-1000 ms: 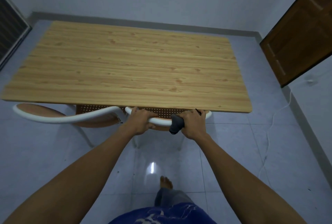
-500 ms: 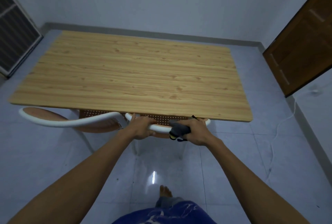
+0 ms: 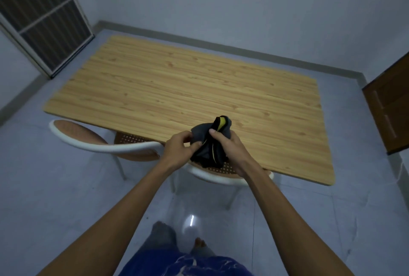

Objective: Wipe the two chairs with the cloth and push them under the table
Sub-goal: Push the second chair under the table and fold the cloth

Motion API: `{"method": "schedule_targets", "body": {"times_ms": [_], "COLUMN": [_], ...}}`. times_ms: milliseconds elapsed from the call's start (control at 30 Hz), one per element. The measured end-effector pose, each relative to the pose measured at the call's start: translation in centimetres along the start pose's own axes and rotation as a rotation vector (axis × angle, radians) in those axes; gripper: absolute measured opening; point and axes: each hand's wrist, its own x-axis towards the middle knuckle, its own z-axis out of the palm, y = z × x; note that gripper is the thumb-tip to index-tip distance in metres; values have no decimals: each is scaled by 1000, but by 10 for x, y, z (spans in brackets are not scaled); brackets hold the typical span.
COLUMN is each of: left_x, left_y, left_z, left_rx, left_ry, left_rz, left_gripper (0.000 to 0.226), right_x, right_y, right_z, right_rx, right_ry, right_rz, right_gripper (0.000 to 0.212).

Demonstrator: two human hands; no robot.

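While both hands meet above the near edge of the counter [image 3: 177,90], the cloth [image 3: 205,152] is bunched between them, a dark grey wad with a yellow strip showing at its top. The left hand [image 3: 180,149] has its grip clamped on the cloth's left side, thumb and fingers pinching a fold. The right hand [image 3: 230,149] has its grip clamped round the right side, with the thumb laid across the front. Whether the cloth's lower end touches anything beneath it cannot be told.

The counter is a long rectangle of pale wood grain with rounded corners. The right chair [image 3: 221,177] stands at the counter's near edge, directly below the hands. Its white curved back rail lies just outside that edge and its woven seat is mostly beneath the top. The left chair [image 3: 106,145] stands further along the same near edge. Its white rail and tan back reach well out from the counter and only part of its woven seat is tucked under.

Around the counter runs a glossy pale tiled floor [image 3: 66,187], with a bright glint on the near side. Pale walls [image 3: 221,3] with a grey skirting rise behind the far edge. A dark slatted screen [image 3: 44,17] in a white frame stands beyond the far-left corner. A brown wooden door [image 3: 389,116] stands beyond the right end.
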Motion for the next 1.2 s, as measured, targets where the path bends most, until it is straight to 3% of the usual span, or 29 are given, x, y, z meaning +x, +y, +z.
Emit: {"method": "schedule_targets", "body": {"times_ms": [67,167,533,733,800,867,933,1000,1100,1200], "left_x": [9,24,112,154,161,165,162,154,149,153], "left_y": [-6,-10,-60,-89,-99,-113,-123,-129,-138,-135], "left_z": [-13,-29,-98,-102,-100,-96,-91,-87,-89,-94], "left_rx": [-14,-25,59,121,264,559,756,845,888,887], "left_ry": [59,44,97,83,28,-45,-127,-245,-379,-381], "left_rz": [-33,-50,-207,-259,-123,93,205,211,138,139], "left_gripper": [19,10,7,41,49,49,46,46,50,48], "right_x": [13,38,147,181,187,187,180,171,164,165], "right_y": [-2,0,20,18,17,19,29,44,63,68], "right_z": [12,30,71,89,91,94,102,114,120,119], "right_rx": [-59,-118,-349,-346,-473,-784,-1071,-1250,-1359,-1347], "right_ry": [20,23,215,243,256,299,293,153,-49,-35], "right_rz": [10,0,259,285,244,115,-131,-332,-221,-166], "right_gripper": [45,36,35,44,48,50,51,51,53,54]}}
